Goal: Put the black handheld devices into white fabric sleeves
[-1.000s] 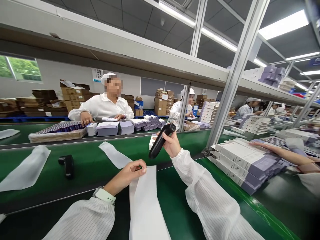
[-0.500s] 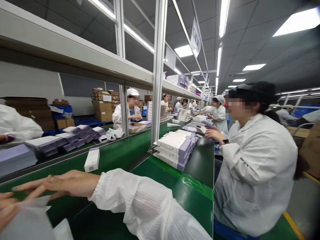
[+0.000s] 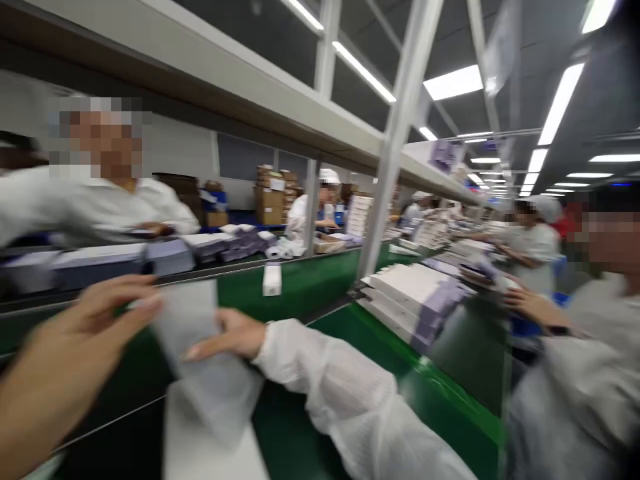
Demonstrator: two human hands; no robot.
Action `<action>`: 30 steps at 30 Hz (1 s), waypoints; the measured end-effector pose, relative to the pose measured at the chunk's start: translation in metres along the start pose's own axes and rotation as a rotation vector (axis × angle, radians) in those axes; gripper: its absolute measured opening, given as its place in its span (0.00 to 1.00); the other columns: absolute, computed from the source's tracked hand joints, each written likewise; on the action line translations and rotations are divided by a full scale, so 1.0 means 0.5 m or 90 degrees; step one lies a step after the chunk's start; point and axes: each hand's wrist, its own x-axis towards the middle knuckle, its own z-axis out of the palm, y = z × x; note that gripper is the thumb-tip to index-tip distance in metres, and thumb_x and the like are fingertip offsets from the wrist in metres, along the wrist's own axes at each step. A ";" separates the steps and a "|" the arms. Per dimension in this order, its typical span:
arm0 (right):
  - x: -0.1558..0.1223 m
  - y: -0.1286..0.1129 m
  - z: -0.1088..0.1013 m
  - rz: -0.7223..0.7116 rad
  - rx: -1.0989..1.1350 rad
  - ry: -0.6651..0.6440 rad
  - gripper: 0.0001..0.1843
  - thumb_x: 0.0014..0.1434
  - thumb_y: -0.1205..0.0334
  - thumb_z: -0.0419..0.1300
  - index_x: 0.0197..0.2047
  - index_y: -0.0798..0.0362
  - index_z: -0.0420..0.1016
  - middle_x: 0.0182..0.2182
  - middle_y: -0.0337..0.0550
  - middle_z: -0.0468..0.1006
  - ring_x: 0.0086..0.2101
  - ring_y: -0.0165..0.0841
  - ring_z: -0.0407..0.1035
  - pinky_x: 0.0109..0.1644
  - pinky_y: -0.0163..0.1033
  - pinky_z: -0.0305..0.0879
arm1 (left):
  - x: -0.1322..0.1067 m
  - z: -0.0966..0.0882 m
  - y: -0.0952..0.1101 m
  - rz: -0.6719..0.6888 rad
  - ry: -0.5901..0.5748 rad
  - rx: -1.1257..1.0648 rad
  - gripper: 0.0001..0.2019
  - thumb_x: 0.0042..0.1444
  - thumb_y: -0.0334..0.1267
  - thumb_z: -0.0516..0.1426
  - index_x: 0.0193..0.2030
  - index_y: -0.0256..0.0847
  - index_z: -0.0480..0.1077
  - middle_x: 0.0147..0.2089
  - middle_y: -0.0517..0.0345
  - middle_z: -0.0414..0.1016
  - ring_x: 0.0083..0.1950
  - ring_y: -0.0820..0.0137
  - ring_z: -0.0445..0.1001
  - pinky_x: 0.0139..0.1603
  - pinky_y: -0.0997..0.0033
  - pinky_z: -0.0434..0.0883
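the left hand (image 3: 85, 347) pinches a translucent sleeve (image 3: 207, 380) by its upper corner over the white sheet (image 3: 213, 457); the right hand (image 3: 235, 337) clasps its side. light, even tension should prevent creases.

The right fingers (image 3: 213, 345) hold a pale sheet (image 3: 213, 390); the left fingers (image 3: 131, 323), blurred, are at its left edge. Stacked white boxes (image 3: 400, 297) lie right on the green worktop (image 3: 367, 343).
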 end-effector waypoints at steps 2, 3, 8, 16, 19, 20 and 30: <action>0.009 -0.024 -0.024 -0.096 -0.067 0.119 0.23 0.35 0.62 0.65 0.39 0.53 0.69 0.33 0.36 0.73 0.30 0.28 0.67 0.36 0.32 0.65 | -0.004 -0.060 -0.023 0.052 -0.026 0.000 0.20 0.48 0.49 0.49 0.48 0.48 0.59 0.51 0.60 0.62 0.49 0.65 0.63 0.47 0.65 0.63; 0.020 -0.033 -0.045 -0.140 -0.099 0.193 0.23 0.38 0.59 0.63 0.40 0.55 0.67 0.34 0.39 0.73 0.32 0.29 0.68 0.37 0.34 0.64 | -0.008 -0.077 -0.038 0.065 -0.055 0.023 0.21 0.49 0.48 0.49 0.50 0.48 0.56 0.53 0.59 0.59 0.50 0.66 0.62 0.48 0.66 0.62; 0.101 -0.014 -0.159 -0.143 -0.386 0.483 0.26 0.45 0.55 0.57 0.47 0.56 0.59 0.43 0.48 0.68 0.42 0.34 0.64 0.44 0.38 0.60 | -0.023 -0.064 -0.144 -0.067 -0.496 0.150 0.22 0.43 0.51 0.54 0.42 0.40 0.63 0.40 0.54 0.66 0.40 0.65 0.66 0.39 0.70 0.64; 0.092 0.037 -0.189 -0.111 -0.557 0.449 0.33 0.43 0.56 0.58 0.52 0.54 0.55 0.48 0.54 0.61 0.50 0.44 0.54 0.51 0.51 0.49 | -0.035 -0.034 -0.205 -0.097 -0.524 0.227 0.16 0.36 0.47 0.58 0.27 0.37 0.66 0.32 0.56 0.65 0.32 0.66 0.64 0.26 0.75 0.57; 0.064 0.047 -0.152 -0.128 -0.592 0.256 0.23 0.46 0.54 0.56 0.45 0.54 0.64 0.38 0.47 0.70 0.41 0.37 0.63 0.45 0.44 0.57 | -0.027 -0.034 -0.201 -0.081 -0.502 0.212 0.12 0.41 0.46 0.54 0.24 0.37 0.64 0.28 0.60 0.63 0.31 0.69 0.64 0.26 0.76 0.56; 0.055 0.056 -0.138 -0.114 -0.570 0.178 0.20 0.45 0.54 0.57 0.42 0.54 0.67 0.33 0.45 0.71 0.37 0.34 0.65 0.42 0.40 0.60 | -0.025 -0.033 -0.201 -0.076 -0.495 0.206 0.12 0.43 0.45 0.53 0.23 0.37 0.63 0.26 0.61 0.63 0.30 0.69 0.63 0.26 0.76 0.55; 0.024 0.109 -0.103 -0.062 -0.409 0.063 0.13 0.38 0.58 0.63 0.24 0.60 0.71 0.19 0.39 0.68 0.20 0.25 0.60 0.25 0.32 0.57 | -0.031 -0.028 -0.191 -0.080 -0.472 0.114 0.23 0.43 0.50 0.54 0.45 0.42 0.59 0.38 0.56 0.63 0.35 0.67 0.64 0.31 0.74 0.60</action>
